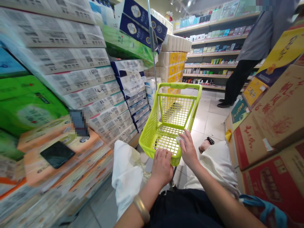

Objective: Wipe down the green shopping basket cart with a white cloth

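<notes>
A lime-green plastic shopping basket [149,134] with a lattice floor and back stands between my knees, its inside bare. My left hand [162,166] has its fingers hooked over the near rim of the basket. At the basket's right side is my right hand [189,150], fingers bent and lying over the edge. By its fingertips shows a small, pale, see-through scrap [178,139]; its kind is too small to make out. A metal stem under the basket is partly hidden by my left hand.
Tall stacks of packaged paper goods [95,91] stand at left, with a dark tablet-like device [57,154] on an orange pack. Cardboard cartons [273,110] line the right. A person in dark trousers [239,72] stands ahead, near stocked shelves [213,42].
</notes>
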A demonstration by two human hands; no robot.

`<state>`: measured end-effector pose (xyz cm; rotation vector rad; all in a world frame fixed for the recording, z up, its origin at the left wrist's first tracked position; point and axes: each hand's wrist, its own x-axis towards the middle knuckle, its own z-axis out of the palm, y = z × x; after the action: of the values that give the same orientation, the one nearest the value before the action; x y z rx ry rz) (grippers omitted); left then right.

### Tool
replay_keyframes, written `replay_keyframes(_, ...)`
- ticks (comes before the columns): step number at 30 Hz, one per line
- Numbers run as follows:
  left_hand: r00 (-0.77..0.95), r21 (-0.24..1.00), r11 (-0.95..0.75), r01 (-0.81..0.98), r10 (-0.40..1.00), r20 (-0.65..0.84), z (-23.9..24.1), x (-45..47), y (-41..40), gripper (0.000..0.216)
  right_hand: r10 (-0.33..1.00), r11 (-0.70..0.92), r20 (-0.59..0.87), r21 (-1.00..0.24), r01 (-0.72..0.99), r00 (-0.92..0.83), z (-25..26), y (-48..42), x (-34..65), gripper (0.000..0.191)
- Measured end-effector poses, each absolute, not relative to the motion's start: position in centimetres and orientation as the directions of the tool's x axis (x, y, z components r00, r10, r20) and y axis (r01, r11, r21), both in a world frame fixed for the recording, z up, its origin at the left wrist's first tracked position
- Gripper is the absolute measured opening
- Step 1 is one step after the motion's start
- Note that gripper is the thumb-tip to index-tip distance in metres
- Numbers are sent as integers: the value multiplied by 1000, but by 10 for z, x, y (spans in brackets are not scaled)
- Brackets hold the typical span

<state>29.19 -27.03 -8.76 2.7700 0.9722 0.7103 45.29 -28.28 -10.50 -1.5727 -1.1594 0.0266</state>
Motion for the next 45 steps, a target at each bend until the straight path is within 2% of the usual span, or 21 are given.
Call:
replay_keyframes(6,684,256,-788,560,614,393,-87,290,-272,41,707,154,559,-719,678,432,-116,-317,417,31)
replay_keyframes(12,694,247,-785,568,618,370,-87,292,-271,46,698,82,526,-733,676,486,-108,-284,450,32)
replay_keyframes(16,695,236,-782,576,621,363,-84,293,-272,45,693,91,538,-725,682,479,-108,-289,443,31)
replay_keyframes(22,687,181,-780,599,616,385,-76,300,-279,27,725,152,550,-716,681,416,-119,-325,410,29)
replay_keyframes(26,754,232,-829,509,559,345,-75,304,-281,32,701,140,550,-731,668,455,-113,-305,435,31)
replay_keyframes(30,762,245,-825,510,565,316,-76,303,-279,31,671,87,515,-768,634,533,-103,-279,462,35)
replay_keyframes(39,739,243,-821,516,571,357,-82,297,-279,20,722,149,539,-733,664,433,-120,-320,412,33)
replay_keyframes(45,737,235,-815,529,579,349,-80,298,-279,30,673,99,533,-753,651,514,-112,-277,453,34)
